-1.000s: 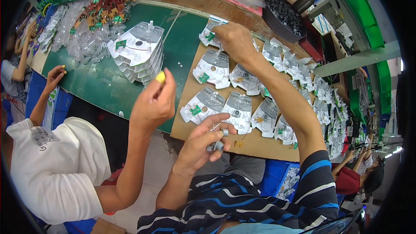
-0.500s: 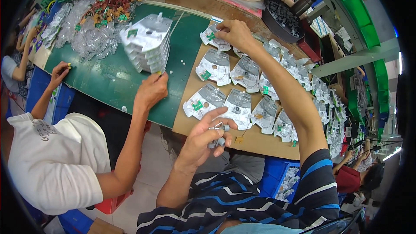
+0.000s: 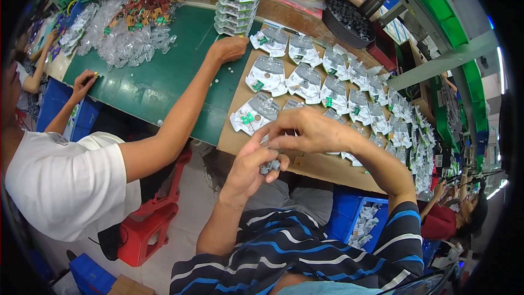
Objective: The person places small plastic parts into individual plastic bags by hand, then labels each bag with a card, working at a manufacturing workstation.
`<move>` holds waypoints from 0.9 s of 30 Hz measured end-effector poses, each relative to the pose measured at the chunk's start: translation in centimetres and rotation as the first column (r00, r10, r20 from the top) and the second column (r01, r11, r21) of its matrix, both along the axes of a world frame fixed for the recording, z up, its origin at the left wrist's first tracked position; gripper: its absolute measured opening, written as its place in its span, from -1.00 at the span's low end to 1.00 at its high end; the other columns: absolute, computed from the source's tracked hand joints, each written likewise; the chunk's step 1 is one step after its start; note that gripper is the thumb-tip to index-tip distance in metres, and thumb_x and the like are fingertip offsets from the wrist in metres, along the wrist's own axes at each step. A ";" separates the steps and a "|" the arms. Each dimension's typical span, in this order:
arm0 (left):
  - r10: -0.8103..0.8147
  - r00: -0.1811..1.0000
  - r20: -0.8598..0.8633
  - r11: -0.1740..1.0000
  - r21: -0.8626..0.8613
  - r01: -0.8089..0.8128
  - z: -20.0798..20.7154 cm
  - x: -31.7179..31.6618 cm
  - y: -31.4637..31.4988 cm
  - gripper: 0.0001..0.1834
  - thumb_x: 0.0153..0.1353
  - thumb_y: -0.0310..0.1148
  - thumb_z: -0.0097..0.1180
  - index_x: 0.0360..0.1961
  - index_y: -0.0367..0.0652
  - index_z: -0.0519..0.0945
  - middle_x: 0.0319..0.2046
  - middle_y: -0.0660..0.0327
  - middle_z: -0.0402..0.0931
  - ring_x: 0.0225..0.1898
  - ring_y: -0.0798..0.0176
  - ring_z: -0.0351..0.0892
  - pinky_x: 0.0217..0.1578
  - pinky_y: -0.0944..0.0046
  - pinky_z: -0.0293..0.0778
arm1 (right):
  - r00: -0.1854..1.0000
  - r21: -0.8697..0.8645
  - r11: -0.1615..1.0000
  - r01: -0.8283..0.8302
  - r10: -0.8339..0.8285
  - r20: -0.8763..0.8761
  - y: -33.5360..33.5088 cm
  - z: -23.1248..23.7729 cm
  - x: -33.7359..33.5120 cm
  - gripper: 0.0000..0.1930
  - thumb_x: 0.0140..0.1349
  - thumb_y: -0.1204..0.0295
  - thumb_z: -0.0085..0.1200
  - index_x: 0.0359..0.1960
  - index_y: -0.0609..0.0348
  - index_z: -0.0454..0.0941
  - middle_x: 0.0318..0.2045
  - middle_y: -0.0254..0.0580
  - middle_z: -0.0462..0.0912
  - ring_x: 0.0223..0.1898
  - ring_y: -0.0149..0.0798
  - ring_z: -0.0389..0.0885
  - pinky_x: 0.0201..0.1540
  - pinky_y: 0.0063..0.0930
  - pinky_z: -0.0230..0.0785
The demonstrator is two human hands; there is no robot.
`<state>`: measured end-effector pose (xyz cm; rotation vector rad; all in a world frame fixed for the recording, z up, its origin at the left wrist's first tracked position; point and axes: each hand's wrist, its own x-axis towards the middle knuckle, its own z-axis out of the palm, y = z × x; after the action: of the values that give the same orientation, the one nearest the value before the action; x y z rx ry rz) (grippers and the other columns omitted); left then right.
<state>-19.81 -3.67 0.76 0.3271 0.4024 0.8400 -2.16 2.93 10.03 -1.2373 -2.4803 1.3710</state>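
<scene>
Where both hands meet at centre frame, left hand (image 3: 252, 165) pinches a small grey metal part (image 3: 270, 166); right hand (image 3: 305, 131) closes fingertips above it, over brown cardboard sheet (image 3: 322, 165) bearing glossy clear blister packs (image 3: 305, 82).

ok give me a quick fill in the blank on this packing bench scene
1. The left hand holds small ____ metal parts.
2. The clear blister packs lie in rows on a ____ cardboard sheet.
3. The co-worker's hand rests on the ____ mat.
4. The right hand meets the left above the sheet's ____ edge.

Missing: grey; brown; green; near
</scene>
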 end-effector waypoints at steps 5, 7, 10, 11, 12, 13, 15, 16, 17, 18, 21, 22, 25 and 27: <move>0.010 1.000 -0.022 1.000 -0.016 -0.010 0.6 0.2 -0.9 -0.27 0.16 -0.57 -0.06 0.38 -0.33 0.04 -0.06 0.01 0.41 -0.38 0.26 0.53 -0.68 0.48 0.30 | 1.000 0.082 0.997 -0.001 0.002 -0.009 -1.5 -1.1 0.9 -0.80 0.24 0.28 0.20 -0.30 0.16 0.67 -0.35 -0.15 0.58 -0.26 -0.23 0.57 -0.24 -0.32 0.38; -0.005 1.000 -0.025 1.000 0.003 0.005 0.4 0.1 -1.0 -0.33 0.19 -0.54 -0.06 0.35 -0.33 0.08 -0.08 0.02 0.43 -0.38 0.27 0.53 -0.68 0.50 0.30 | 0.993 0.050 0.995 0.087 -0.082 -0.088 -1.9 -0.9 0.6 -0.81 0.19 0.34 0.17 -0.32 0.23 0.67 -0.38 -0.06 0.62 -0.30 -0.11 0.61 -0.24 -0.26 0.42; -0.050 0.997 -0.063 0.998 0.037 0.053 0.5 -0.1 -0.7 -0.42 0.25 -0.51 -0.07 0.30 -0.33 0.18 -0.12 0.04 0.46 -0.37 0.30 0.53 -0.67 0.53 0.31 | 0.933 -0.147 0.948 0.282 -0.307 -0.190 -1.6 -0.6 0.4 -0.87 0.18 0.43 0.17 -0.33 0.23 0.66 -0.42 -0.12 0.62 -0.40 -0.13 0.61 -0.33 -0.33 0.43; -0.048 0.997 -0.063 0.998 0.033 0.050 0.4 -0.1 -0.6 -0.42 0.25 -0.51 -0.07 0.30 -0.33 0.18 -0.12 0.04 0.46 -0.37 0.30 0.53 -0.67 0.53 0.31 | 0.934 -0.152 0.948 0.279 -0.305 -0.188 -1.1 -0.9 0.4 -0.87 0.18 0.43 0.17 -0.33 0.23 0.66 -0.42 -0.12 0.62 -0.40 -0.13 0.61 -0.33 -0.33 0.43; -0.042 0.997 -0.064 0.998 0.041 0.045 0.3 -0.2 -0.5 -0.49 0.29 -0.48 -0.06 0.26 -0.33 0.23 -0.13 0.05 0.47 -0.37 0.33 0.52 -0.67 0.54 0.31 | 0.909 0.054 0.930 0.363 -0.341 -0.238 -0.1 -1.5 0.5 -0.89 0.18 0.47 0.17 -0.32 0.23 0.65 -0.43 -0.14 0.63 -0.43 -0.14 0.61 -0.36 -0.35 0.44; -0.037 0.997 -0.066 0.998 0.049 0.040 0.1 -0.3 -0.4 -0.55 0.32 -0.45 -0.05 0.22 -0.33 0.29 -0.15 0.06 0.49 -0.37 0.35 0.52 -0.67 0.54 0.31 | 0.884 0.252 0.863 0.438 -0.362 -0.295 1.1 -2.2 0.5 -0.91 0.17 0.50 0.17 -0.32 0.24 0.65 -0.44 -0.15 0.64 -0.46 -0.14 0.61 -0.38 -0.37 0.44; -0.030 0.997 -0.069 1.000 0.003 0.030 -0.1 -0.4 -0.3 -0.59 0.33 -0.45 -0.03 0.18 -0.33 0.33 -0.17 0.06 0.50 -0.40 0.35 0.52 -0.70 0.56 0.29 | 0.892 0.456 0.769 0.449 -0.358 -0.275 3.9 -3.3 0.9 -0.91 0.17 0.50 0.16 -0.33 0.24 0.64 -0.43 -0.13 0.63 -0.44 -0.12 0.62 -0.36 -0.33 0.46; -0.022 0.997 -0.073 0.999 -0.040 0.019 -0.2 -0.6 -0.2 -0.62 0.34 -0.45 -0.01 0.15 -0.34 0.38 -0.19 0.06 0.51 -0.43 0.35 0.52 -0.73 0.57 0.27 | 0.900 0.639 0.637 0.431 -0.355 -0.253 5.1 -4.0 1.1 -0.91 0.17 0.50 0.16 -0.34 0.25 0.63 -0.41 -0.11 0.63 -0.41 -0.10 0.63 -0.34 -0.30 0.47; -0.021 0.997 -0.073 0.999 -0.044 0.017 -0.5 -0.9 -0.2 -0.62 0.34 -0.45 -0.01 0.15 -0.34 0.38 -0.19 0.06 0.51 -0.43 0.35 0.52 -0.73 0.57 0.27 | 0.900 0.636 0.640 0.430 -0.355 -0.252 5.8 -4.9 1.1 -0.91 0.17 0.50 0.16 -0.34 0.25 0.63 -0.41 -0.11 0.63 -0.41 -0.10 0.63 -0.34 -0.30 0.47; -0.017 0.995 -0.101 0.999 -0.030 0.014 -0.9 -1.3 -0.1 -0.63 0.35 -0.42 0.00 0.14 -0.32 0.38 -0.18 0.08 0.51 -0.43 0.38 0.52 -0.71 0.57 0.27 | 0.909 0.689 0.603 0.403 -0.353 -0.223 6.5 -5.8 1.0 -0.92 0.17 0.49 0.16 -0.35 0.24 0.62 -0.41 -0.10 0.63 -0.39 -0.07 0.63 -0.33 -0.26 0.47; 0.027 0.984 -0.175 0.998 -0.048 -0.036 -1.8 -2.5 -0.1 -0.67 0.36 -0.41 -0.01 0.10 -0.32 0.41 -0.20 0.10 0.52 -0.47 0.41 0.51 -0.73 0.57 0.25 | 0.921 0.750 0.569 0.338 -0.363 -0.140 7.3 -7.5 0.7 -0.90 0.17 0.45 0.15 -0.37 0.23 0.61 -0.41 -0.07 0.62 -0.35 0.01 0.63 -0.31 -0.16 0.46; 0.065 0.972 -0.225 0.994 -0.069 -0.082 -1.9 -2.8 -0.1 -0.69 0.36 -0.44 -0.02 0.07 -0.33 0.43 -0.24 0.09 0.53 -0.51 0.40 0.50 -0.76 0.58 0.22 | 0.925 0.753 0.575 0.319 -0.361 -0.116 7.5 -7.9 0.6 -0.90 0.17 0.45 0.16 -0.38 0.23 0.62 -0.41 -0.07 0.62 -0.35 0.01 0.63 -0.31 -0.16 0.46; 0.082 0.960 -0.268 0.991 -0.079 -0.107 -2.3 -3.1 0.0 -0.70 0.36 -0.43 -0.01 0.07 -0.32 0.43 -0.24 0.10 0.52 -0.51 0.42 0.50 -0.76 0.59 0.22 | 0.930 0.751 0.601 0.273 -0.363 -0.048 7.7 -8.3 0.4 -0.89 0.18 0.44 0.15 -0.39 0.24 0.62 -0.40 -0.08 0.62 -0.36 0.01 0.63 -0.31 -0.17 0.46; 0.070 0.960 -0.272 0.994 -0.065 -0.091 -2.7 -3.0 0.0 -0.68 0.36 -0.41 0.01 0.09 -0.32 0.42 -0.21 0.11 0.52 -0.49 0.43 0.50 -0.73 0.58 0.23 | 0.931 0.746 0.619 0.246 -0.366 -0.003 7.9 -8.3 0.3 -0.88 0.19 0.44 0.15 -0.38 0.24 0.63 -0.39 -0.08 0.62 -0.37 0.01 0.63 -0.32 -0.19 0.46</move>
<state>-22.77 -3.71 -1.90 0.3563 0.7051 0.8597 -1.88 10.81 1.73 -1.4507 -2.3237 0.1155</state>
